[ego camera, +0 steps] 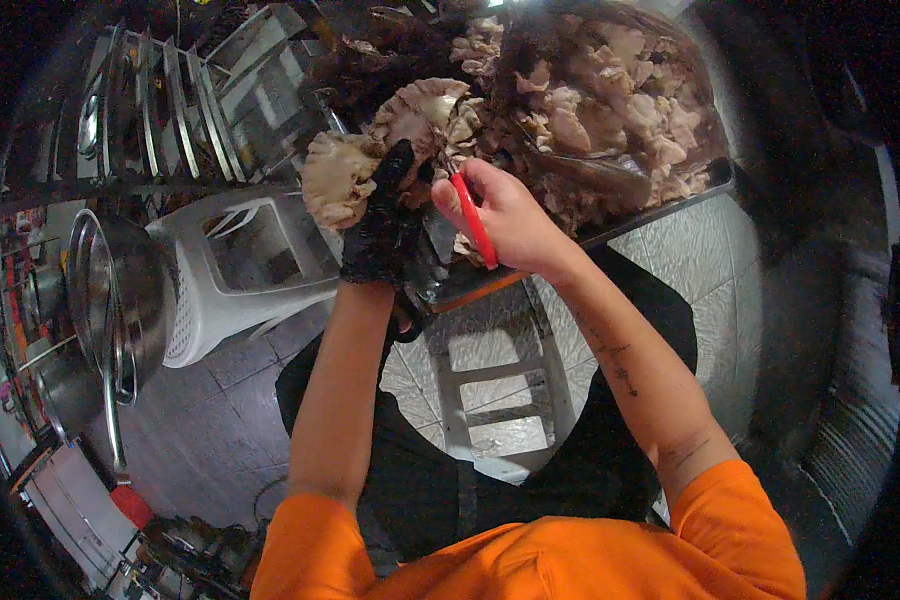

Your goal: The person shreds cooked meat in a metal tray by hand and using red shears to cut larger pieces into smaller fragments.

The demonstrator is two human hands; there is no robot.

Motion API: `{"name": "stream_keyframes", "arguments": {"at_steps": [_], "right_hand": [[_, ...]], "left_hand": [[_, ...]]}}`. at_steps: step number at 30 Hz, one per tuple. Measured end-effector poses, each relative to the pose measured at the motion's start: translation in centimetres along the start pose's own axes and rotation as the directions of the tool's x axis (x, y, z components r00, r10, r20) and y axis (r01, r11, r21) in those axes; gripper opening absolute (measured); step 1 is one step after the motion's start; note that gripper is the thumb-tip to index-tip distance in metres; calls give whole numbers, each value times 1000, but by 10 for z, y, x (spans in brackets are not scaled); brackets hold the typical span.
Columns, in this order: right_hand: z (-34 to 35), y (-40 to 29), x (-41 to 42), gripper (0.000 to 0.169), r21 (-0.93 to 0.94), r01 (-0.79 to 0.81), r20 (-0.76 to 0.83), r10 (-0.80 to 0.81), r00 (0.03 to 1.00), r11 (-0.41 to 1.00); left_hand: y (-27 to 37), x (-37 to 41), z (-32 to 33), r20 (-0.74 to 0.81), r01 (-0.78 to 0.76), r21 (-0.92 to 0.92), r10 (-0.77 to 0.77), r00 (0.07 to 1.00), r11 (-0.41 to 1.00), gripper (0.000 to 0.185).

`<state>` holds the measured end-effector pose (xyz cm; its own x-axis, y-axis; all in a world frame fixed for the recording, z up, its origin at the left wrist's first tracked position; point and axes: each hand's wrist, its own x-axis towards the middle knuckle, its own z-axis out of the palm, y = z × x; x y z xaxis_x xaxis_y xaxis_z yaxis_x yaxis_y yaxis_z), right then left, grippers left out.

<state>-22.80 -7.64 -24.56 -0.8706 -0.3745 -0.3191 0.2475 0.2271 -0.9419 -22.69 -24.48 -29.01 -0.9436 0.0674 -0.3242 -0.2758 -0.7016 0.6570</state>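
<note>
In a black glove, my left hand [379, 232] grips a pale, frilled, fan-shaped piece of food [420, 112]; whether it is offal or mushroom, I cannot tell. Another frilled lobe [337, 180] spreads out on the left of the glove. My bare right hand [514, 214] holds scissors by their red handles [474, 225]. Their blades point away from me toward the frilled piece, and the tips are hidden against it. Beyond my right hand, a clear plastic bag [619, 169] holds many similar pale pieces [645, 109].
The bag rests on a dark surface with a raised edge [656, 212]. At left stand a white plastic stool [187, 300] and metal bowls [146, 277]. Several metal trays [184, 112] stand upright behind. Between my knees is a pale slotted plastic frame [499, 371] on the tiled floor.
</note>
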Motion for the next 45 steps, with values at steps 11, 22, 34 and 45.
{"name": "stream_keyframes", "arguments": {"at_steps": [11,22,34,45], "right_hand": [[10,5,-5,55,114,-28,37,24,999,993],[9,-4,-2,55,138,-22,12,21,1000,990],[6,6,2,43,259,-48,82,28,996,965],[-12,-2,3,51,272,-216,131,187,974,938]], "left_hand": [[1,-4,4,3,-121,162,122,993,979,42],[0,0,4,46,-130,215,123,991,968,41],[-2,-2,0,75,-147,288,131,989,946,41],[1,2,-4,107,-223,385,197,975,895,41]]}}
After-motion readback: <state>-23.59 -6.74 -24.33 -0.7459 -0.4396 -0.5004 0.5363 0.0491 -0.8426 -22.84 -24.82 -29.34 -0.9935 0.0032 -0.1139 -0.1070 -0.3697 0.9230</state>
